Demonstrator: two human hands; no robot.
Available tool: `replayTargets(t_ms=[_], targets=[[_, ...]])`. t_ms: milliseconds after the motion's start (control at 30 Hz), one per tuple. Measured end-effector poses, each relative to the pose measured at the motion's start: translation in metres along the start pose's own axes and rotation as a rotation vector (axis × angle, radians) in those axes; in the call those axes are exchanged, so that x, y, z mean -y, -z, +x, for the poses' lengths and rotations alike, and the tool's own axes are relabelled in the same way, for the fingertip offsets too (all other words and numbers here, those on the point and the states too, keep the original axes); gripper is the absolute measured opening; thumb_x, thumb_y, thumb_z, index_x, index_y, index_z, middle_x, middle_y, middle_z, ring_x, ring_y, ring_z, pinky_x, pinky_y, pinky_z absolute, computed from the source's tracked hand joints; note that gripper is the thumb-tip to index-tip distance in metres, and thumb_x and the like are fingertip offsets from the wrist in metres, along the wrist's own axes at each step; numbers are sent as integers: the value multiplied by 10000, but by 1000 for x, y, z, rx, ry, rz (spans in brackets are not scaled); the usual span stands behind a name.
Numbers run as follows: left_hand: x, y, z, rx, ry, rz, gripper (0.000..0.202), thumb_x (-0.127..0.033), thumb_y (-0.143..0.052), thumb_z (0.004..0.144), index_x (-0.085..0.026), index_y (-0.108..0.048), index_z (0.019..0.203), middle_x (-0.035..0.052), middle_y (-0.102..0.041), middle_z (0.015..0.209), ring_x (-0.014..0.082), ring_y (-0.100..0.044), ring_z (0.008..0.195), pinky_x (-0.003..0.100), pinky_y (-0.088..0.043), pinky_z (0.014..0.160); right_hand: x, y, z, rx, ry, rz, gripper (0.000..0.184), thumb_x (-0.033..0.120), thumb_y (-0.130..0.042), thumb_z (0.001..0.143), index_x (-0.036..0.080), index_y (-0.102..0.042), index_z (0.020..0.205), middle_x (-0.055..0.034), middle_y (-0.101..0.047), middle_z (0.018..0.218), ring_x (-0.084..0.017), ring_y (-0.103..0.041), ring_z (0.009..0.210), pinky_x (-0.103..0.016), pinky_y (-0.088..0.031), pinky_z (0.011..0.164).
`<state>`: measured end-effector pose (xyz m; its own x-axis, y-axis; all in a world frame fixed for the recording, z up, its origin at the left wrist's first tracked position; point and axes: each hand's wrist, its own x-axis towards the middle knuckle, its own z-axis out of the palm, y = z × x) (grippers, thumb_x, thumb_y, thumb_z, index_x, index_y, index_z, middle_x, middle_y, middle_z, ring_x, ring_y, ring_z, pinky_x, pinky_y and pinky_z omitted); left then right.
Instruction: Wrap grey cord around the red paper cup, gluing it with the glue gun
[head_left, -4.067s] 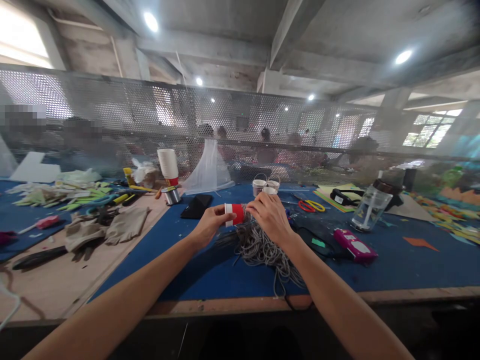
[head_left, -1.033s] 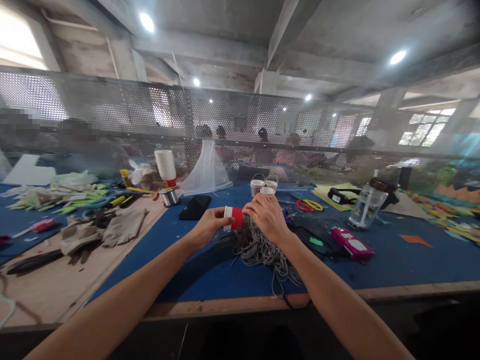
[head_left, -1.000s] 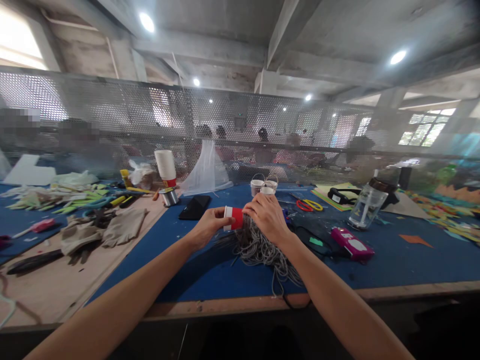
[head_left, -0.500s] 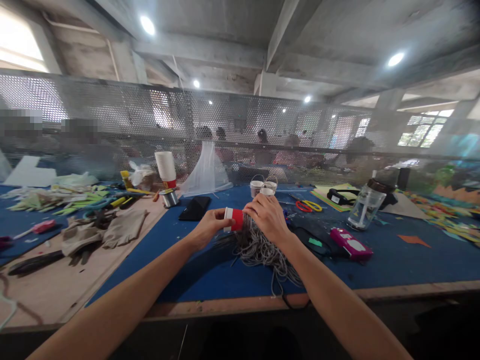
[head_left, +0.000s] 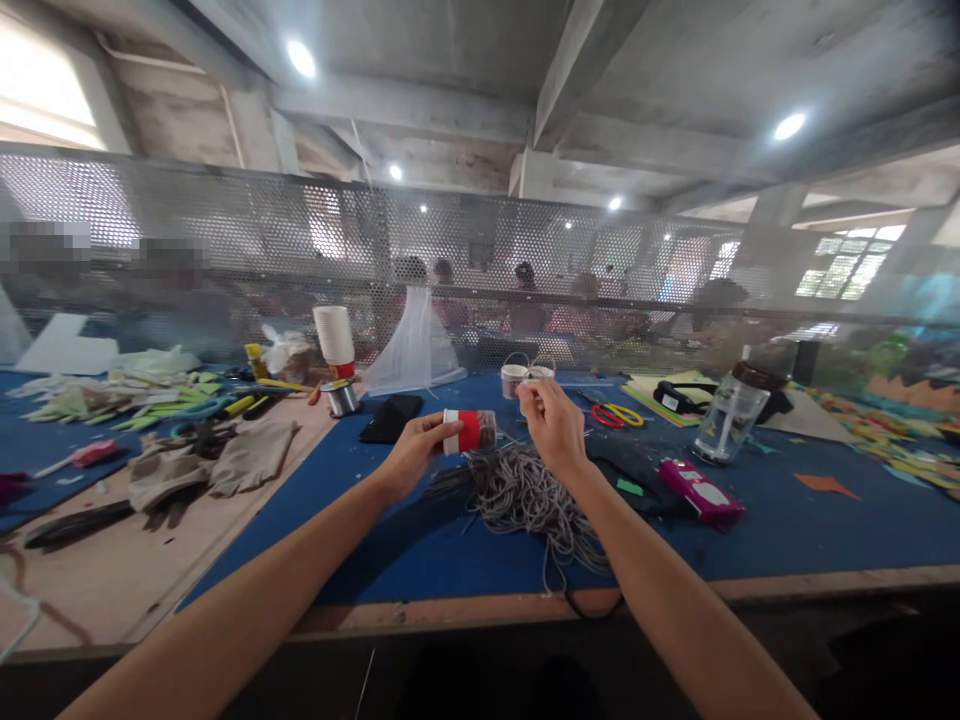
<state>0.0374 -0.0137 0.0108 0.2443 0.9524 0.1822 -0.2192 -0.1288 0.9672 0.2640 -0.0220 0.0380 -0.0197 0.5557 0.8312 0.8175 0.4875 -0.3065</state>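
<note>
My left hand point(head_left: 418, 450) grips a paper cup point(head_left: 469, 431) lying on its side in the air, white at the rim with a red band. Grey cord point(head_left: 487, 430) is wound around the cup's base end, which points right. To the right of the cup, my right hand point(head_left: 555, 425) is raised with thumb and fingers pinched on the grey cord; a thin strand shows between cup and hand, though its hold is mostly hidden. Beneath both hands lies a loose heap of grey cord point(head_left: 517, 495) on the blue mat. Small white cups with handles point(head_left: 514, 378) stand behind my right hand.
Stacked paper cups point(head_left: 334, 335), a wire spool point(head_left: 343, 398) and a black phone point(head_left: 391, 418) are left of centre. Gloves point(head_left: 253, 455) lie farther left. Scissors point(head_left: 616, 414), a magenta box point(head_left: 701, 492) and a clear bottle point(head_left: 735, 415) are on the right. A mesh partition point(head_left: 480, 230) closes the back.
My right hand has moved up and right, away from the cup, uncovering the cord-wound end. My left hand still holds the cup, now tilted slightly differently.
</note>
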Motion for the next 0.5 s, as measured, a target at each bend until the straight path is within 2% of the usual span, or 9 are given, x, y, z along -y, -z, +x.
replayTargets(t_ms=[67,133,233,300,400,500], targets=[[-1,0,0,-17,-19,2,329,-374,-827,708,-123,-785,916,103,-778,868,201,-688,748,316,-524,763,-12,2,4,2,-51,-111,304,403,-453,1028,206,-684,1019,-72,-705,1042,-167,-669,811,-253,-453,698],[-1,1,1,-28,-43,4,332,-374,-829,698,-123,-786,911,102,-775,878,201,-682,758,313,-520,767,-28,6,7,81,-131,-267,260,376,-493,1005,207,-690,1015,-78,-705,1035,-198,-680,861,-275,-459,716],[-1,1,2,-24,-70,-4,353,-381,-833,681,-121,-788,915,105,-774,898,210,-681,793,322,-518,799,-56,13,7,365,-261,-474,239,361,-541,971,193,-711,974,-110,-713,1036,-248,-691,948,-322,-478,784],[0,1,2,-16,-73,-7,361,-384,-835,678,-119,-789,918,104,-773,890,214,-680,801,327,-514,812,-71,17,4,549,-346,-574,285,395,-570,952,157,-712,1017,-165,-703,1108,-293,-684,1026,-361,-486,832],[2,2,3,-14,-73,-14,355,-375,-840,679,-118,-788,918,97,-771,885,206,-674,789,326,-508,807,-87,17,1,743,-476,-577,407,479,-552,950,127,-711,1076,-214,-700,1146,-351,-664,1109,-416,-485,877],[3,3,4,-16,-67,-28,346,-360,-846,680,-120,-786,922,85,-769,883,188,-663,774,313,-501,799,-95,13,0,819,-542,-523,463,546,-548,933,136,-732,1043,-203,-729,1090,-354,-672,1101,-418,-491,873]])
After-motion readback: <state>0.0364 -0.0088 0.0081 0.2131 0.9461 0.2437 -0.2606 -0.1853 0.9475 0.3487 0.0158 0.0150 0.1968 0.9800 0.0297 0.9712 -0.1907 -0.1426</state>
